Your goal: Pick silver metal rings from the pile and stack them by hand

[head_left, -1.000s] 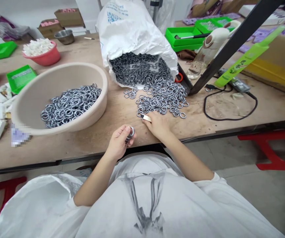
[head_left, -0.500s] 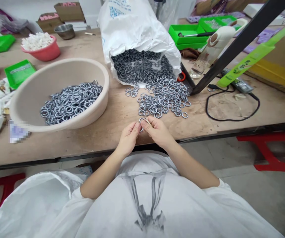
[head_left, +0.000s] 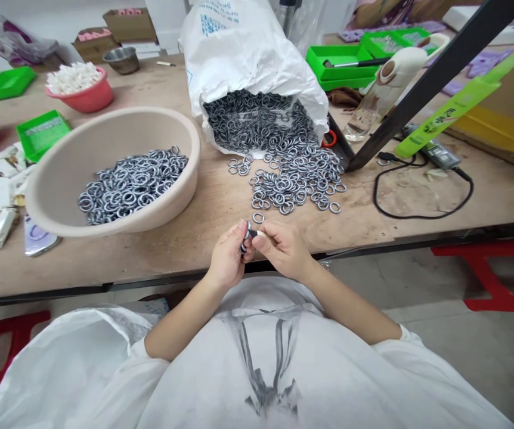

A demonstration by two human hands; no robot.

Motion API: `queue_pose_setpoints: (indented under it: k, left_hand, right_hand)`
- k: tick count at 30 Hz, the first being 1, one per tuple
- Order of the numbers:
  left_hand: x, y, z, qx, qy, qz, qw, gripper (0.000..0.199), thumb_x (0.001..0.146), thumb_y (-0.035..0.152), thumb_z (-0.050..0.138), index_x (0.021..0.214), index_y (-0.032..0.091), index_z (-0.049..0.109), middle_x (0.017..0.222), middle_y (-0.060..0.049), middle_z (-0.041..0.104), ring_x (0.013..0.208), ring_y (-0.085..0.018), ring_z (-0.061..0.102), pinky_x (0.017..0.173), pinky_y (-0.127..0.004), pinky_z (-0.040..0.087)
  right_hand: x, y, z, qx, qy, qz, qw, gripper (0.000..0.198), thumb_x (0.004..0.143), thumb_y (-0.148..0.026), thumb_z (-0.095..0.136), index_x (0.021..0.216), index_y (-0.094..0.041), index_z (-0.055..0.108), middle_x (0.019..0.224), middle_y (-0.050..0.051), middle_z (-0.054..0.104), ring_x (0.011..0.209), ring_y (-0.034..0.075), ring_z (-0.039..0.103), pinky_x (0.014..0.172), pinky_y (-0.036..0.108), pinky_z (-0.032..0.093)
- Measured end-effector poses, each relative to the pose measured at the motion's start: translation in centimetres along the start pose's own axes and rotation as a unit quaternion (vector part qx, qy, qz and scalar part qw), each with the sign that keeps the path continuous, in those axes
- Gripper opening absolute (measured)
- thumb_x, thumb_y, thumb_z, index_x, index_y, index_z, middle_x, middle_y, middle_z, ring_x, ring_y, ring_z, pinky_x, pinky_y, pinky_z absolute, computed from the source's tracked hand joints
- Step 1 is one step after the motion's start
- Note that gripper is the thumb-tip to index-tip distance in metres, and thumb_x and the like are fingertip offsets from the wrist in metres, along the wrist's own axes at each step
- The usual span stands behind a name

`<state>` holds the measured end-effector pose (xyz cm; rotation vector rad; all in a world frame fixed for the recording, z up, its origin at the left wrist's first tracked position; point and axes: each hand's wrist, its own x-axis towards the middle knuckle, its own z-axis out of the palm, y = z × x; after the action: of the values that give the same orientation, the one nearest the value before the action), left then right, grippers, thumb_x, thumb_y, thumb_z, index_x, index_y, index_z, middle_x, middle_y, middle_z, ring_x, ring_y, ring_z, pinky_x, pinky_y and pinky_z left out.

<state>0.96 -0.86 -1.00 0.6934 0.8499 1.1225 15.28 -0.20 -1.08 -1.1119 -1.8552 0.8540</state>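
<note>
Close together at the table's front edge, my hands work over small grey metal-looking rings. My left hand [head_left: 228, 255] is closed, pinching a grey ring [head_left: 245, 241] edge-on; whether a second ring is with it I cannot tell. My right hand [head_left: 286, 249] is closed around a small dark-tipped tool [head_left: 254, 233], mostly hidden by the fingers, its tip against the ring. A single loose ring [head_left: 258, 218] lies flat just beyond the fingertips. Behind it spreads a ring pile [head_left: 293, 182], spilling from a white sack [head_left: 243, 59]. More rings fill part of a beige basin [head_left: 55, 179] on the left.
White pieces [head_left: 0, 196] and a phone [head_left: 37, 237] lie left of the basin. A pink bowl [head_left: 91, 98] and green tray [head_left: 28, 140] stand behind. On the right are a slanted dark metal bar [head_left: 400, 107], a black cable [head_left: 375, 190] and a clear bottle [head_left: 367, 110].
Both hands have shifted slightly down towards me, uncovering the loose ring on the table. The ring in my left hand is now turned edge-on, and the tool's dark tip shows.
</note>
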Motion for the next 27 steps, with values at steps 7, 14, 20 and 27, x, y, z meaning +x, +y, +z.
queue_pose_setpoints:
  k: [7,14,20,27]
  left_hand:
    - [0.0,-0.3,-0.1,0.014,-0.002,0.008,1.000,0.051,0.075,0.059,0.073,0.063,0.018,0.045,0.051,0.006,0.037,0.043,-0.005,0.031,0.042,-0.019,0.025]
    - [-0.9,0.1,-1.0,0.078,-0.078,0.009,0.994,0.051,0.082,0.054,0.067,0.057,0.016,0.046,0.051,0.003,0.040,0.045,-0.006,0.034,0.044,-0.021,0.025]
    - [0.2,1.3,-3.3,0.087,0.029,0.000,0.996,0.035,0.075,0.046,0.075,0.082,0.013,0.066,0.073,-0.004,0.065,0.049,-0.007,0.048,0.041,-0.019,0.028]
    - [1.2,0.2,-2.3,0.048,0.068,0.006,0.996,0.036,0.072,0.044,0.076,0.092,0.015,0.066,0.075,0.000,0.061,0.051,-0.006,0.046,0.039,-0.017,0.026]
  right_hand:
    - [-0.2,0.1,0.0,-0.046,-0.019,-0.021,0.999,0.050,0.096,-0.058,0.045,0.066,-0.020,0.056,0.064,0.000,0.054,0.061,0.013,0.047,0.060,0.028,0.031]
    - [2.2,3.1,-0.6,-0.178,0.040,0.101,0.978,0.041,0.097,-0.053,0.048,0.078,-0.020,0.061,0.072,0.002,0.060,0.068,0.017,0.054,0.061,0.028,0.030]
    - [3.4,3.3,0.4,-0.322,-0.039,0.131,0.937,0.019,0.092,-0.034,0.061,0.101,-0.019,0.069,0.107,0.014,0.067,0.086,0.024,0.062,0.066,0.032,0.037]
    - [2.6,2.8,0.9,0.178,0.059,0.132,0.973,0.037,0.090,-0.057,0.057,0.082,-0.021,0.055,0.070,-0.004,0.054,0.054,0.010,0.043,0.053,0.025,0.036]
